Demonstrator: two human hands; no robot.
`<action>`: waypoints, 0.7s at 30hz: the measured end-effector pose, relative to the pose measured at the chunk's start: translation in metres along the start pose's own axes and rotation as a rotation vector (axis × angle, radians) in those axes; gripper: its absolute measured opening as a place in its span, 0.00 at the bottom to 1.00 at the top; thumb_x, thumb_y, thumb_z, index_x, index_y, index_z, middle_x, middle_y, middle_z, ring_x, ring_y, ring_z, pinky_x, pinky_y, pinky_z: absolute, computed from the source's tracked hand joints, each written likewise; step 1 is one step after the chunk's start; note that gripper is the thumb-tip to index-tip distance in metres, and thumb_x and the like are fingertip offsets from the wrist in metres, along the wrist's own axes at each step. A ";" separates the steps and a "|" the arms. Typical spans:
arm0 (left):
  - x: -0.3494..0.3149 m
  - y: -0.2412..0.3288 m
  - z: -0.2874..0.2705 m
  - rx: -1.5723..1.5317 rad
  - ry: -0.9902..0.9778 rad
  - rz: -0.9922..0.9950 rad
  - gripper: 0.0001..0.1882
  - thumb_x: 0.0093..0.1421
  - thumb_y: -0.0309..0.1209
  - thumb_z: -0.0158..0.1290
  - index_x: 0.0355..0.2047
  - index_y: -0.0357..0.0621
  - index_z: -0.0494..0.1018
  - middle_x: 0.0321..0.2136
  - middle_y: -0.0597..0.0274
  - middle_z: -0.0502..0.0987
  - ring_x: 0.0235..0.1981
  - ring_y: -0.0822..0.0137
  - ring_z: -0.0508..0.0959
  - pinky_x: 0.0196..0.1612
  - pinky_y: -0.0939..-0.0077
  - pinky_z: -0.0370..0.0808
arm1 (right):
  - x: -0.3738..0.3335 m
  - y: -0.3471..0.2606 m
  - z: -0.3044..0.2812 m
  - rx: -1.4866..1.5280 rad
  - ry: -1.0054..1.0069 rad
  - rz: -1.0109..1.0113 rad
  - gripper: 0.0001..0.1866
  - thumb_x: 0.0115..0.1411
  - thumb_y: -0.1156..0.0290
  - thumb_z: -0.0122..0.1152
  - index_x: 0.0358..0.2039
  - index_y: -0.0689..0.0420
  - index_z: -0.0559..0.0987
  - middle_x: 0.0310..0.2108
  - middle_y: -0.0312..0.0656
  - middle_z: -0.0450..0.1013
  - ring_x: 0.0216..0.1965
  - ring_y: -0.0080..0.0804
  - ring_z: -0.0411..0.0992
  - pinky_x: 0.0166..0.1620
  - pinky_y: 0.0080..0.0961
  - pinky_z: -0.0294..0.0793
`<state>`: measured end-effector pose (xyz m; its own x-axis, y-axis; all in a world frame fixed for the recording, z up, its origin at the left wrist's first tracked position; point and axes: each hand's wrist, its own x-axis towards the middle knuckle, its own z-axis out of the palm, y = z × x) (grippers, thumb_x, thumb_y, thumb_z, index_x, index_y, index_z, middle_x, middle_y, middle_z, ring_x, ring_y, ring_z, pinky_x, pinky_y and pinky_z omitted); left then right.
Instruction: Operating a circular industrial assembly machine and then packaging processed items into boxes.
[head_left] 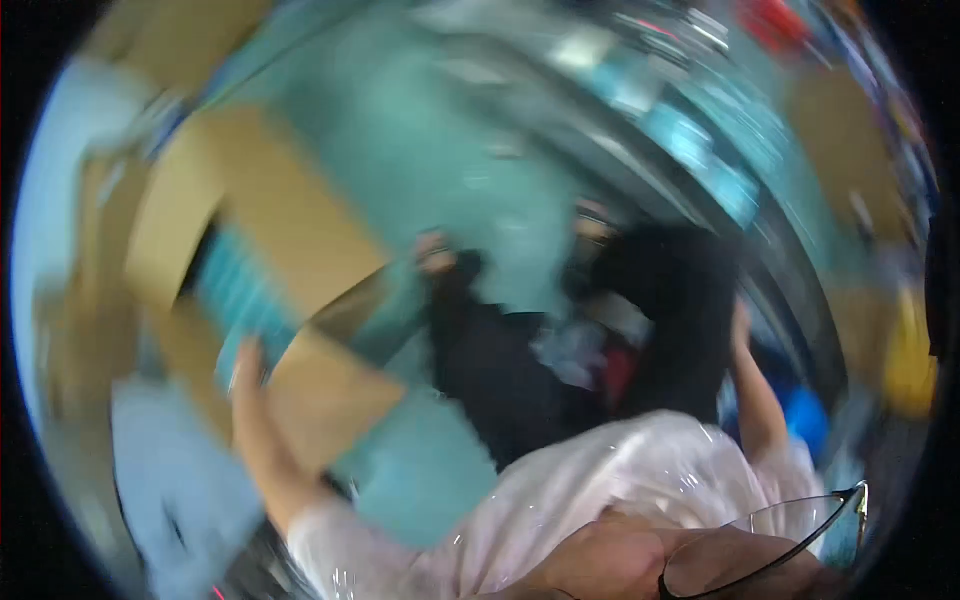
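Observation:
The whole picture is smeared by motion. On the left, an open cardboard box (300, 220) stands with its flaps spread outward. Inside it, blue-green contents (240, 280) show as a ribbed or stacked surface, too blurred to name. My left hand (249, 368) reaches to the near end of these contents, over the box's opening. Whether it touches or grips anything is lost in the blur. Over on the right, my right hand (740, 325) hangs beside my dark trouser leg (680, 300), its fingers partly hidden and blurred.
Green floor (410, 130) runs between the box and a dark curved edge (640, 150) on the right. More cardboard (840, 140) stands at the far right, with a yellow object (908, 355) below it. A blue round thing (803, 418) lies near my right arm.

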<state>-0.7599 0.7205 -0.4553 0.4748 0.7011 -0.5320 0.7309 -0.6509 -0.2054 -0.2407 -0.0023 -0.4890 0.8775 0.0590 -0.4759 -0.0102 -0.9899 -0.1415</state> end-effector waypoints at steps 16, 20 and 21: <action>-0.045 0.122 -0.062 -0.237 0.458 -0.102 0.23 0.51 0.33 0.53 0.46 0.33 0.68 0.46 0.40 0.68 0.46 0.46 0.68 0.51 0.59 0.65 | 0.029 0.230 0.082 0.151 0.397 0.242 0.19 0.46 0.67 0.58 0.40 0.59 0.73 0.40 0.52 0.68 0.44 0.50 0.66 0.48 0.37 0.66; -0.084 0.190 -0.089 -0.196 0.352 0.010 0.24 0.50 0.33 0.54 0.46 0.33 0.68 0.45 0.40 0.68 0.46 0.46 0.68 0.51 0.59 0.65 | 0.078 0.247 0.098 0.090 0.080 0.373 0.30 0.50 0.53 0.56 0.50 0.58 0.68 0.47 0.57 0.64 0.50 0.51 0.63 0.53 0.39 0.62; -0.093 0.205 -0.095 -0.189 0.314 0.050 0.24 0.50 0.33 0.54 0.46 0.33 0.68 0.45 0.39 0.68 0.46 0.47 0.68 0.51 0.59 0.65 | 0.092 0.250 0.099 0.081 0.084 0.381 0.30 0.50 0.53 0.56 0.50 0.58 0.68 0.47 0.57 0.64 0.50 0.51 0.63 0.53 0.39 0.62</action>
<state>-0.6076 0.5501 -0.3696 0.6180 0.7443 -0.2531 0.7669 -0.6416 -0.0144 -0.2095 -0.2318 -0.6540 0.8398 -0.3246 -0.4352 -0.3773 -0.9253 -0.0378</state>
